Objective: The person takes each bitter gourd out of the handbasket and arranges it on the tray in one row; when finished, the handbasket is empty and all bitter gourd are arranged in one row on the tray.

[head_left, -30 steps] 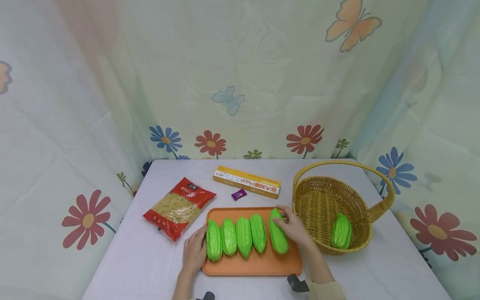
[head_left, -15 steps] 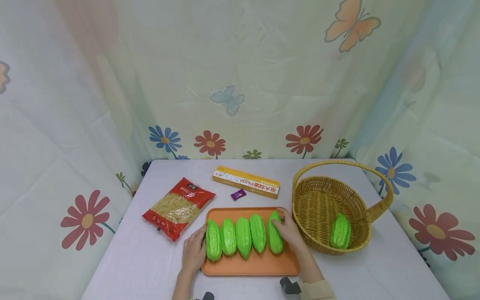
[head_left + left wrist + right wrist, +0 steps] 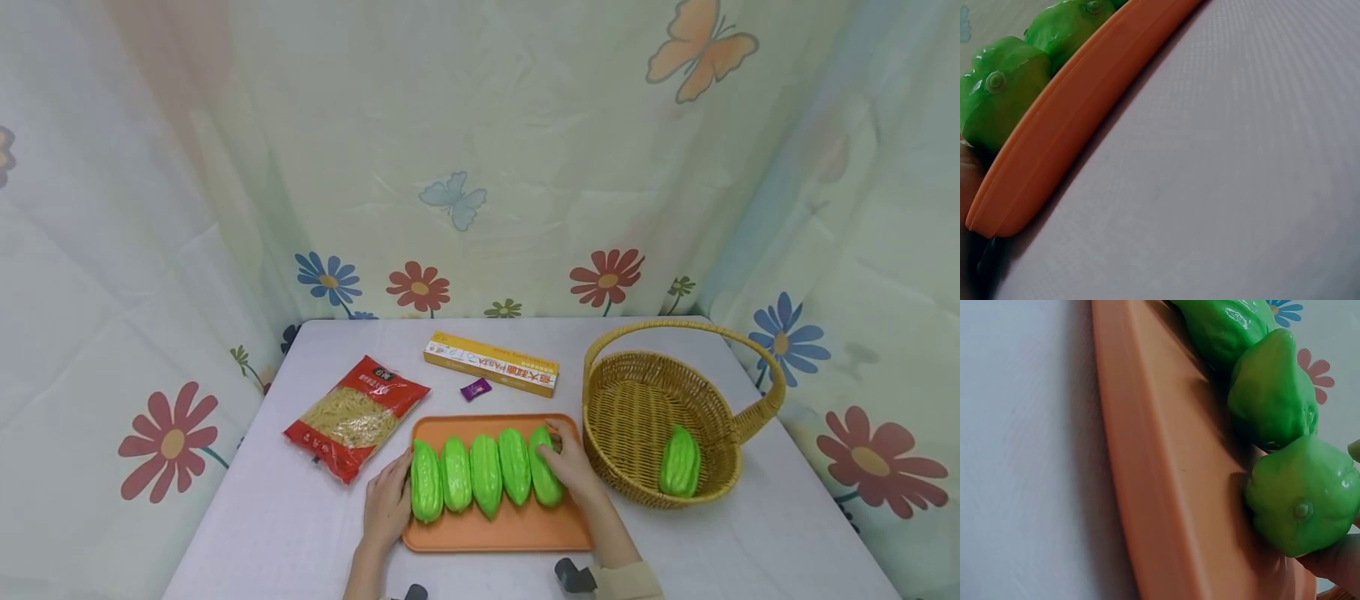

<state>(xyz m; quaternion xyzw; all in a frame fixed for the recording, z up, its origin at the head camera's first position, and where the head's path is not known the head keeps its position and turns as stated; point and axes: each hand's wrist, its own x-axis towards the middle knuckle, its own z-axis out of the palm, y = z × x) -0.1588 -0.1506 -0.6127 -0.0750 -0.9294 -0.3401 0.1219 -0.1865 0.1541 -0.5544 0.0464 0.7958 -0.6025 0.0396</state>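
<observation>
Several glossy green bitter melons (image 3: 487, 475) lie side by side on an orange tray (image 3: 498, 537) in the head view. My right hand (image 3: 572, 462) holds the rightmost bitter melon (image 3: 545, 479) by its upper part, thumb on top and fingers on the far side. In the right wrist view this bitter melon (image 3: 1302, 494) touches its neighbour (image 3: 1275, 394). My left hand (image 3: 387, 502) rests against the tray's left rim, beside the leftmost bitter melon (image 3: 427, 483); its fingers look fairly straight, and its thumb is hidden. The left wrist view mostly shows the tray's side (image 3: 1054, 137).
A wicker basket (image 3: 626, 417) with a tall handle stands right of the tray, one bitter melon (image 3: 681, 462) inside. Behind the tray lie a yellow pasta box (image 3: 491, 364) and a small purple packet (image 3: 476, 388). A red pasta bag (image 3: 358, 417) lies at left on the white-covered table (image 3: 277, 517).
My right hand has moved left with the rightmost bitter melon, closing the gap to the row. My left hand has stayed at the tray's left rim.
</observation>
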